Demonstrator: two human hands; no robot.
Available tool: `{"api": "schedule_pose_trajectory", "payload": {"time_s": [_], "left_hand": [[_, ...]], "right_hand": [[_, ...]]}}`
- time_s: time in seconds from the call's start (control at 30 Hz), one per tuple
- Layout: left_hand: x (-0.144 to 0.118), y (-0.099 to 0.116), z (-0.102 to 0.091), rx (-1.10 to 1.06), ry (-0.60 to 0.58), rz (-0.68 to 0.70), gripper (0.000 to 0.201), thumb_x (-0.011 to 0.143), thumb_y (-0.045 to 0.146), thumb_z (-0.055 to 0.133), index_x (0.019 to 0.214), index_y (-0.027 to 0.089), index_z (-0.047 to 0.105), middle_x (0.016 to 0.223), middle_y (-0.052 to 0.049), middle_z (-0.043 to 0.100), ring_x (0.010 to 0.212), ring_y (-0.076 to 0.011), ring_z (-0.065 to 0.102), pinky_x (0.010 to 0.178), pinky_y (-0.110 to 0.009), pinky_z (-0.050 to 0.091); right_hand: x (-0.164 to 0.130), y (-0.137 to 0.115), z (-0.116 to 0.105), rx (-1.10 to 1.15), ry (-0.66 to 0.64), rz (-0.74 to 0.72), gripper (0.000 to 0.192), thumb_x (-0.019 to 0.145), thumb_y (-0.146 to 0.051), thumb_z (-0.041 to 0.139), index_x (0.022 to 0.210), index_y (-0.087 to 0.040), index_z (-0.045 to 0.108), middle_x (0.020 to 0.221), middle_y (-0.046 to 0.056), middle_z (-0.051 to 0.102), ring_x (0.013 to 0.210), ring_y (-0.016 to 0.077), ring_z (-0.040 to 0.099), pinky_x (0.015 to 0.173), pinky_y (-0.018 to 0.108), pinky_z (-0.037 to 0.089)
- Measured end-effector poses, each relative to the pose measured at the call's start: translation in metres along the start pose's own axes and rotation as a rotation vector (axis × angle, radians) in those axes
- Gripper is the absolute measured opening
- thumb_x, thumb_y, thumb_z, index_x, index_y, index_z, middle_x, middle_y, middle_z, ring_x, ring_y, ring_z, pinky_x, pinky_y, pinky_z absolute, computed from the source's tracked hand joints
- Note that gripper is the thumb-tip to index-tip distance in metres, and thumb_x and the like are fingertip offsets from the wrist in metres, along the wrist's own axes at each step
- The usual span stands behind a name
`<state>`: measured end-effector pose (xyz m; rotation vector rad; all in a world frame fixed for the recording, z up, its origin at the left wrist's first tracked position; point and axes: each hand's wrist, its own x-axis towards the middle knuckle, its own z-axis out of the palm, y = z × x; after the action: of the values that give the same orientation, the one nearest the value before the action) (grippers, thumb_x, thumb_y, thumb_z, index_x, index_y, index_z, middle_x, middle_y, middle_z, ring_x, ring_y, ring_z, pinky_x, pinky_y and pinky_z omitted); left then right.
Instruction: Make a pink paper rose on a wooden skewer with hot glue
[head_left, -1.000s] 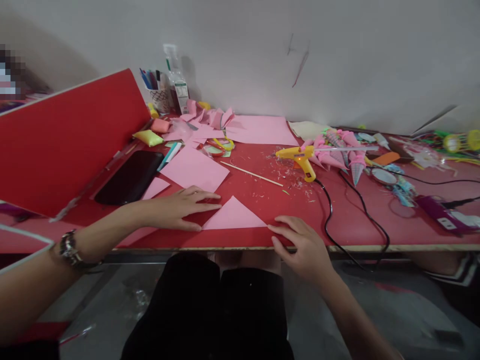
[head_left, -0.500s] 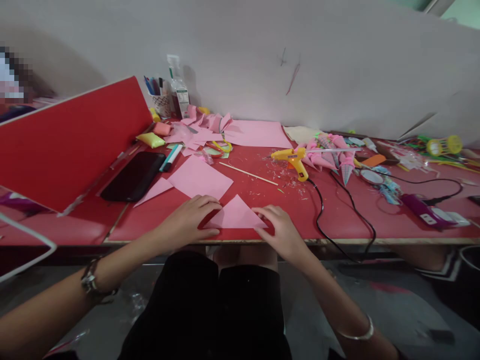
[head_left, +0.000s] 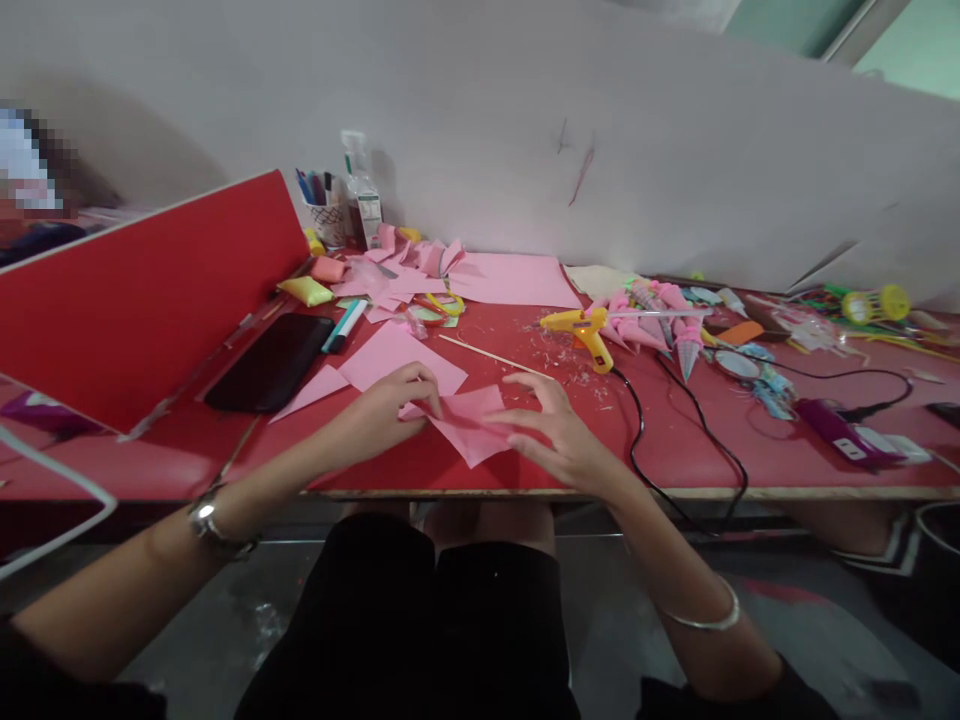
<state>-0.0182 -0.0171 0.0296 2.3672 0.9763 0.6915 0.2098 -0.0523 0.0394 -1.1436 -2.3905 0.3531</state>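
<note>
paper (head_left: 471,438): pink | glue gun (head_left: 581,322): yellow | tabletop (head_left: 684,455): red | cup (head_left: 328,225): dark-on-white lattice

Black sleeves (head_left: 727,700), black shorts (head_left: 397,620), metallic left wristband (head_left: 205,518), silvery right-forearm bangle (head_left: 729,616).

The pink paper (head_left: 474,428) between the hands, a flat triangle with its long side by the front edge of the desk (head_left: 405,475) before, now looks bent and points a corner at that edge, the left hand (head_left: 401,405) has moved farther back, and the right hand (head_left: 559,430) has spread its fingers.
</note>
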Motion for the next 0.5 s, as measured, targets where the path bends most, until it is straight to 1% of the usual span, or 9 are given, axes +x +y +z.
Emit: {"api": "schedule_pose_trajectory", "payload": {"time_s": [0.07, 0.13, 0.17, 0.23, 0.3, 0.37, 0.43, 0.5], "left_hand": [[0.008, -0.002, -0.006, 0.014, -0.007, 0.018, 0.013, 0.069, 0.009, 0.045, 0.068, 0.017, 0.055, 0.09, -0.002, 0.047, 0.09, -0.0148, 0.046, 0.081, -0.033, 0.041], [0.016, -0.004, -0.011, 0.032, -0.01, 0.05, 0.012, 0.07, 0.012, 0.047, 0.065, 0.017, 0.056, 0.097, -0.003, 0.047, 0.099, -0.017, 0.043, 0.087, -0.038, 0.037], [0.021, -0.006, -0.013, 0.021, -0.009, 0.061, 0.012, 0.07, 0.012, 0.047, 0.064, 0.017, 0.056, 0.1, -0.003, 0.047, 0.102, -0.0174, 0.042, 0.089, -0.039, 0.036], [0.029, -0.011, -0.016, -0.043, -0.01, 0.062, 0.014, 0.071, 0.013, 0.045, 0.061, 0.017, 0.054, 0.105, -0.003, 0.047, 0.104, -0.017, 0.042, 0.091, -0.04, 0.034], [0.038, -0.02, -0.019, -0.128, -0.019, 0.056, 0.014, 0.072, 0.015, 0.044, 0.061, 0.016, 0.052, 0.106, -0.004, 0.049, 0.105, -0.0166, 0.043, 0.091, -0.039, 0.035], [0.047, -0.03, -0.019, -0.192, -0.012, 0.044, 0.014, 0.073, 0.016, 0.042, 0.061, 0.017, 0.049, 0.101, -0.003, 0.053, 0.107, -0.0165, 0.043, 0.088, -0.037, 0.038], [0.054, -0.041, -0.018, -0.206, 0.053, 0.056, 0.012, 0.074, 0.016, 0.041, 0.066, 0.018, 0.049, 0.099, -0.004, 0.053, 0.107, -0.0161, 0.044, 0.086, -0.035, 0.04], [0.06, -0.049, -0.015, -0.167, 0.133, 0.063, 0.01, 0.074, 0.017, 0.042, 0.078, 0.019, 0.051, 0.101, -0.005, 0.052, 0.101, -0.0153, 0.047, 0.084, -0.033, 0.041]], "right_hand": [[0.008, 0.004, -0.004, -0.017, -0.051, -0.039, 0.033, 0.083, -0.015, 0.035, 0.106, -0.023, 0.057, 0.119, 0.008, 0.042, 0.113, 0.0186, 0.037, 0.095, 0.041, 0.032], [0.017, 0.007, -0.007, -0.032, -0.107, -0.056, 0.044, 0.079, -0.004, 0.029, 0.11, -0.022, 0.054, 0.11, 0.008, 0.049, 0.105, 0.0163, 0.044, 0.09, 0.038, 0.036], [0.021, 0.009, -0.008, -0.046, -0.13, -0.056, 0.047, 0.078, -0.001, 0.028, 0.111, -0.022, 0.054, 0.104, 0.007, 0.052, 0.099, 0.0158, 0.047, 0.087, 0.036, 0.039], [0.03, 0.012, -0.01, -0.094, -0.134, -0.047, 0.043, 0.077, -0.003, 0.03, 0.107, -0.02, 0.056, 0.095, 0.007, 0.055, 0.09, 0.0159, 0.051, 0.081, 0.034, 0.042], [0.039, 0.015, -0.012, -0.133, -0.077, -0.063, 0.034, 0.077, -0.007, 0.037, 0.099, -0.019, 0.06, 0.092, 0.007, 0.056, 0.086, 0.0164, 0.052, 0.078, 0.032, 0.042], [0.047, 0.019, -0.014, -0.142, 0.034, -0.097, 0.026, 0.076, -0.009, 0.043, 0.089, -0.018, 0.063, 0.094, 0.007, 0.054, 0.087, 0.0163, 0.052, 0.078, 0.031, 0.042], [0.056, 0.025, -0.015, -0.137, 0.155, -0.119, 0.019, 0.075, -0.011, 0.047, 0.08, -0.018, 0.064, 0.096, 0.006, 0.053, 0.089, 0.0159, 0.051, 0.079, 0.03, 0.041], [0.065, 0.031, -0.015, -0.135, 0.259, -0.115, 0.013, 0.076, -0.014, 0.05, 0.074, -0.018, 0.062, 0.093, 0.005, 0.053, 0.089, 0.0153, 0.051, 0.079, 0.03, 0.041]]}}
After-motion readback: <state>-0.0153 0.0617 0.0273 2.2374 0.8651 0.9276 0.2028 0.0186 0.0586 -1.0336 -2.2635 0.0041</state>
